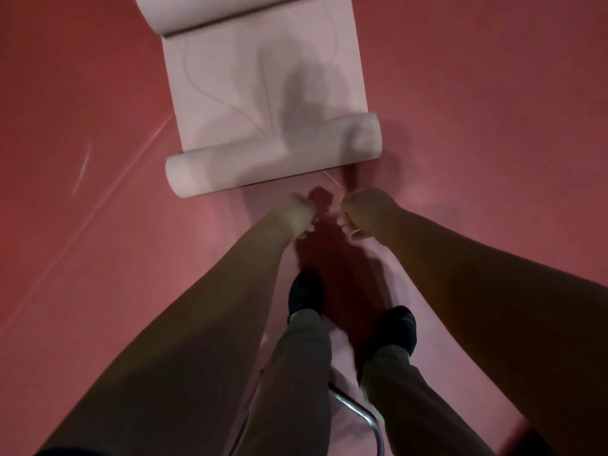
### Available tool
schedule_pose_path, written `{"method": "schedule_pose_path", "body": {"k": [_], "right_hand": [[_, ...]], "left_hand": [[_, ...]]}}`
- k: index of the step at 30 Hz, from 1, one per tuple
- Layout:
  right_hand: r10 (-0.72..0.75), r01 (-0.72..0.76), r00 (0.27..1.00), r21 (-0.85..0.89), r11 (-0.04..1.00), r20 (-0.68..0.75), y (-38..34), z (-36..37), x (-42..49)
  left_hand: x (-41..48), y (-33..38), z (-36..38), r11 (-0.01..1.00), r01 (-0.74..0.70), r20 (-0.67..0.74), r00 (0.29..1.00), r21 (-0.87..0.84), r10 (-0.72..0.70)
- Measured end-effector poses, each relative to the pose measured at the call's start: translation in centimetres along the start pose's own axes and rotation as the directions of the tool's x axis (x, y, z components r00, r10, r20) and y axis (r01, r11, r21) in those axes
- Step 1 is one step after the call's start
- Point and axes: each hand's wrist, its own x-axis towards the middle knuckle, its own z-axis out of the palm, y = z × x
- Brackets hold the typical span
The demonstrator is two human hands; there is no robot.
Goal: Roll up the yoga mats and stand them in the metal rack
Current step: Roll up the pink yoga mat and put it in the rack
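Pink yoga mat [263, 93] lay lengthwise on the red floor [493, 126], running away from the person. Its near end was wound into a roll [273, 156] lying across the mat's width and slightly askew, the right end sitting farther from the person than the left. The far end curled over into a second, looser roll [243, 11] at the top edge of the head view. The stretch between the two rolls lay flat and carried faint curved line markings and the person's shadow.

Both bare arms were extended forward and down. The left hand [294, 213] was drawn into a fist, fingers curled under, with nothing visible in it. The right hand [365, 212] was likewise fisted. Both hands sat close together, just short of the near roll and not touching it. A thin pale line [334, 180] ran from the underside of the roll to the right hand; whether that hand gripped it could not be determined.

Two dark shoes [304, 292] stood on the floor below the hands, with grey trouser legs [302, 357] above them. A bent chrome tube [357, 408] showed between the legs at the lower edge; what it belonged to could not be told.
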Motion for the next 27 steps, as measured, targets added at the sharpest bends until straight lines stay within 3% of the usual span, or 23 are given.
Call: {"method": "schedule_pose_path", "body": {"k": [3,7,9,12,14,17,20,23,25,27], "right_hand": [[-0.042,0.042,0.999,-0.031,0.999,0.012,2.0,0.1,4.6],[-0.098,0.096,0.994,-0.036,0.995,-0.050,3.2,-0.3,10.2],[-0.142,0.139,0.989,-0.057,0.989,-0.050,3.4,-1.0,12.7],[-0.210,0.206,0.965,-0.040,0.978,-0.160,3.9,-1.7,16.3],[-0.246,0.253,0.933,-0.006,0.967,-0.261,4.1,-2.2,18.4],[-0.260,0.295,0.875,0.023,0.955,-0.409,4.0,-3.4,20.4],[-0.334,0.351,0.807,-0.060,0.934,-0.488,4.1,-4.7,20.9],[-0.517,0.382,0.733,-0.361,0.851,-0.443,4.6,-4.7,21.1],[-0.604,0.369,0.741,-0.576,0.730,-0.291,5.1,-4.2,21.6],[-0.622,0.384,0.768,-0.668,0.637,-0.152,5.9,-3.3,22.3]], "left_hand": [[4.1,-0.2,0.7,0.966,-0.113,-0.182,0.971,0.234,0.157],[10.2,0.5,1.2,0.931,-0.219,-0.390,0.862,0.291,0.325],[13.1,1.1,1.6,0.888,-0.283,-0.414,0.804,0.362,0.426],[17.2,1.9,2.4,0.818,-0.350,-0.380,0.755,0.456,0.535],[19.0,2.3,2.6,0.774,-0.346,-0.326,0.760,0.530,0.563],[19.3,3.2,3.2,0.787,-0.262,-0.208,0.874,0.559,0.439],[19.5,3.8,3.6,0.596,-0.174,-0.026,0.950,0.784,0.311],[19.9,4.0,3.9,0.389,-0.148,0.014,0.945,0.909,0.326],[20.0,3.9,4.5,0.317,-0.173,0.061,0.941,0.933,0.334],[20.2,3.4,5.1,0.268,-0.213,0.123,0.940,0.939,0.317]]}}
